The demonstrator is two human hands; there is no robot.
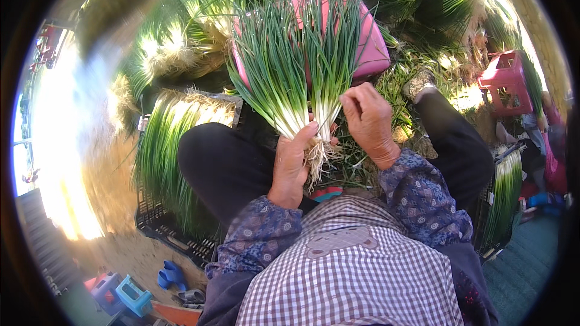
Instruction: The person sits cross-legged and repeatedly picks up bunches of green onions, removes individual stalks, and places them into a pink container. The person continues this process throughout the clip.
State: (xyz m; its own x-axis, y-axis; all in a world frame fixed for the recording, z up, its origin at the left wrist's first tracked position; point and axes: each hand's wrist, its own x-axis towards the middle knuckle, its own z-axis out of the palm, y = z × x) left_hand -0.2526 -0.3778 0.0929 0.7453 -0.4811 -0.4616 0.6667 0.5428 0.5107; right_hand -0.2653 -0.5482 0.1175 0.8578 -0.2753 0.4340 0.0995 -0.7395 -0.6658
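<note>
My left hand (292, 163) is closed round the white root ends of a bunch of green onions (312, 77), its thumb in front and some fingers behind. The green tops fan upward in two clumps and lie over a pink plastic stool (371, 50). Pale roots hang below my left thumb. My right hand (369, 120) is raised just to the right of the white stems, thumb and index finger bent together beside the right clump. Whether a thin leaf or stem is pinched between those fingertips cannot be told.
A black crate (174, 244) of green onions (170, 154) stands at left, another lot of green onions (503, 190) at right. Further bunches (174, 54) are piled ahead. Leaf scraps (394, 95) cover the ground. A red plastic stool (507, 83) and part of another person (550, 154) are at right.
</note>
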